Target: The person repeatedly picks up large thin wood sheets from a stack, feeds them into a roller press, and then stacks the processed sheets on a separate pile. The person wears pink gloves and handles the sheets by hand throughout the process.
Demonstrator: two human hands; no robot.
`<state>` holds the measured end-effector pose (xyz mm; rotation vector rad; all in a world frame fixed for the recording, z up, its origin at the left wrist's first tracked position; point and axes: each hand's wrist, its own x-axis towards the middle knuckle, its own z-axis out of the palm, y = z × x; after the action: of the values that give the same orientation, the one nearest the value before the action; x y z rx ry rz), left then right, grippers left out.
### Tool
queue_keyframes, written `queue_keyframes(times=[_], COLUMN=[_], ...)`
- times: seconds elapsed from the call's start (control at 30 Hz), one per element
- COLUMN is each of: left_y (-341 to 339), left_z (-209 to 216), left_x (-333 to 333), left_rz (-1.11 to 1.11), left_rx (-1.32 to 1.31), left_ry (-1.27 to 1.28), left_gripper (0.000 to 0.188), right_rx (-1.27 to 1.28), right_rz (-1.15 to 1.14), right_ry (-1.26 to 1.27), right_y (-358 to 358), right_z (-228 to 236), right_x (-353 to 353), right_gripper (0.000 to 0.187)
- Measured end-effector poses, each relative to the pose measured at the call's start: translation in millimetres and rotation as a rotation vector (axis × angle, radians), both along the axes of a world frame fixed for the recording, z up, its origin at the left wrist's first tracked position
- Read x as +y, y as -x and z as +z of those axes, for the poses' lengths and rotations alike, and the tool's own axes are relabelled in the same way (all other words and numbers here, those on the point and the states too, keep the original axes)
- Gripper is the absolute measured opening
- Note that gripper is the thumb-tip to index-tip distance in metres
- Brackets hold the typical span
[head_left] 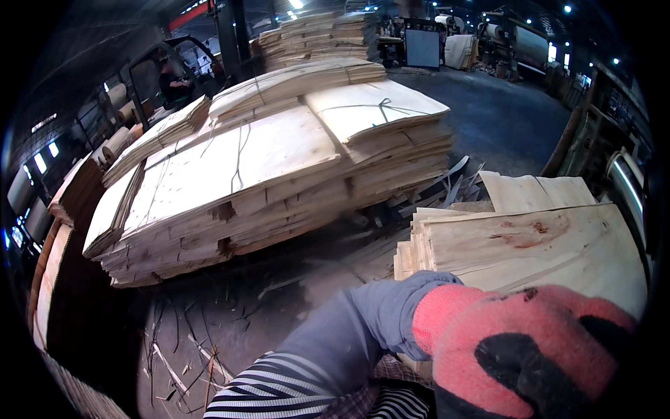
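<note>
My left hand (523, 349), in a red knit glove with black coated patches, is large and close at the lower right. Its arm reaches across from the lower left in a grey sleeve (349, 321). The fingers are foreshortened and partly hidden, so I cannot tell whether they hold anything. Just beyond the glove lies a stack of pale wood veneer sheets (509, 241), its top sheet marked by a brown knot. The hand overlaps the stack's near edge in the picture; whether they touch is unclear. My right hand does not show.
Large tied veneer bundles (237, 167) fill the middle left. Veneer scraps and cut straps (188, 363) litter the floor. A person sits in a forklift (174, 80) behind the bundles. More stacked veneer (317, 38) stands at the back; a metal roller (627, 185) is at far right.
</note>
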<state>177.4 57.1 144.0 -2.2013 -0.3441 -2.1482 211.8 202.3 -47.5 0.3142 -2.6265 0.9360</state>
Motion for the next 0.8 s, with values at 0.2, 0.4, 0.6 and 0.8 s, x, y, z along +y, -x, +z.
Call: queue_keyframes(times=[0.2, 0.4, 0.6, 0.8], left_y=[-6.4, -22.3, -28.7, -36.5], left_z=[-7.2, -13.1, -15.8, -17.9], left_x=[40.2, 21.3, 16.8, 15.0], left_rz=[-0.033, -0.201, -0.222, -0.212], left_rx=[0.120, 0.087, 0.099, 0.113], left_ry=[-0.199, 0.097, 0.114, 0.113], left_gripper=[0.037, 0.036, 0.038, 0.041], right_rx=[-0.054, -0.077, -0.096, -0.107], right_rz=[-0.011, -0.001, -0.005, 0.007], right_ry=[0.073, 0.107, 0.141, 0.155], right_y=[0.1, 0.2, 0.3, 0.6], right_z=[0.4, 1.1, 1.5, 4.1], right_x=[-0.5, -3.1, -3.0, -7.6], right_gripper=[0.032, 0.032, 0.032, 0.033])
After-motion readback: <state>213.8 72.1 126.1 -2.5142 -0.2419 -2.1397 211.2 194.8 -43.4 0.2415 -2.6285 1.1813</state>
